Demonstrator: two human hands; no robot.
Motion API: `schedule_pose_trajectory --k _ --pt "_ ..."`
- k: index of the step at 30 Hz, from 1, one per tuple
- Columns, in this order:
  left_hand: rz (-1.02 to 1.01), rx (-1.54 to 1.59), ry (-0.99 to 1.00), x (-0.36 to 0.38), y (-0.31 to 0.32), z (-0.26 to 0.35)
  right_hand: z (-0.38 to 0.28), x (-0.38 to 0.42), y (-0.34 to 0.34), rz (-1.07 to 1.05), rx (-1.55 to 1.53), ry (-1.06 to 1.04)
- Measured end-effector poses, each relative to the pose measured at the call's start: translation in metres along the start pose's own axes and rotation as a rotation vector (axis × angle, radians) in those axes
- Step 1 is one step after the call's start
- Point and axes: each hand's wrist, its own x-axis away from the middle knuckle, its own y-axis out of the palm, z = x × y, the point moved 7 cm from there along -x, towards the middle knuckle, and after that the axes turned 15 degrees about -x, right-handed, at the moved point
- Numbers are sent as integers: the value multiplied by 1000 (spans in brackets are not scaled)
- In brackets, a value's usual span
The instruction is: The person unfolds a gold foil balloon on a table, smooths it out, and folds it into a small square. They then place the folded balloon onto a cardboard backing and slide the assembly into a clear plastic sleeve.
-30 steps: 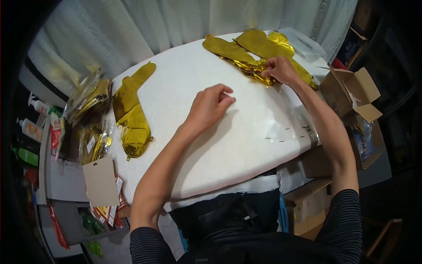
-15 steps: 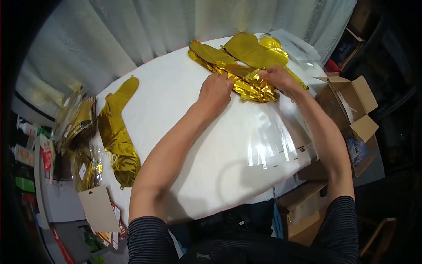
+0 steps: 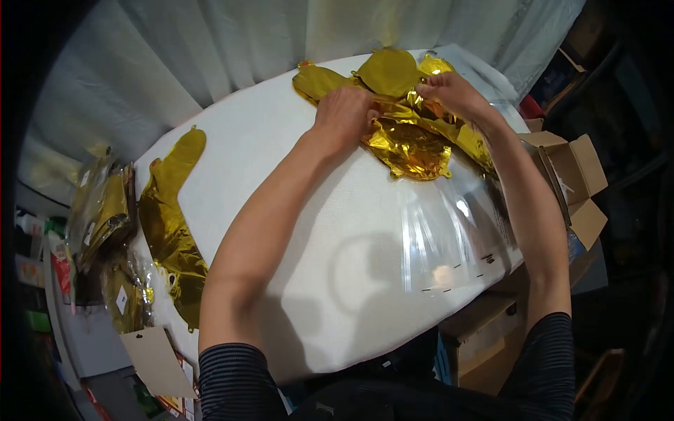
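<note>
Crumpled gold foil (image 3: 411, 146) lies near the far edge of the white table (image 3: 242, 151). My left hand (image 3: 344, 116) is closed on the foil's left part, fingers curled. Farther right, my right hand (image 3: 453, 92) pinches the foil near its upper right part, thumb and fingertips together. Flat, dull gold lobes (image 3: 390, 70) spread out behind my hands. Clear plastic bags (image 3: 449, 235) lie on the table below the foil, partly under my right forearm. Another gold foil piece (image 3: 168, 217) rests along the table's left side.
Packaged gold foils (image 3: 105, 217) are piled at the left edge, above a cardboard card (image 3: 158, 361). An open cardboard box (image 3: 572, 175) stands at the right. A pale curtain (image 3: 246, 42) hangs behind the table. More clear plastic (image 3: 474, 70) lies at the far right.
My right hand has moved up and away, and my left hand slightly up. The foil between them has opened out, its front part spreading toward me. The view has shifted slightly.
</note>
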Motion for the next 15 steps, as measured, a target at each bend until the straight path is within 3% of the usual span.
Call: schedule_pose_trajectory --k 1,4,9,11,12,14,15 --pt "-157 2 -30 0 12 -3 -9 -7 -5 7 96 -35" --pt "-162 53 -59 11 29 -11 -26 -36 -22 -22 308 78" --pt "-213 -30 -28 13 49 -26 -48 -95 -66 68 284 -109" --pt "-338 -46 -67 13 56 -34 -83 -82 -68 147 583 138" --pt "-339 -43 -67 12 56 -35 -93 -83 -71 147 585 140" --pt "-370 -58 -61 12 58 -34 -114 -91 -96 365 510 57" --pt "-371 -55 -64 11 56 -33 -118 -113 -117 -60 279 -218"
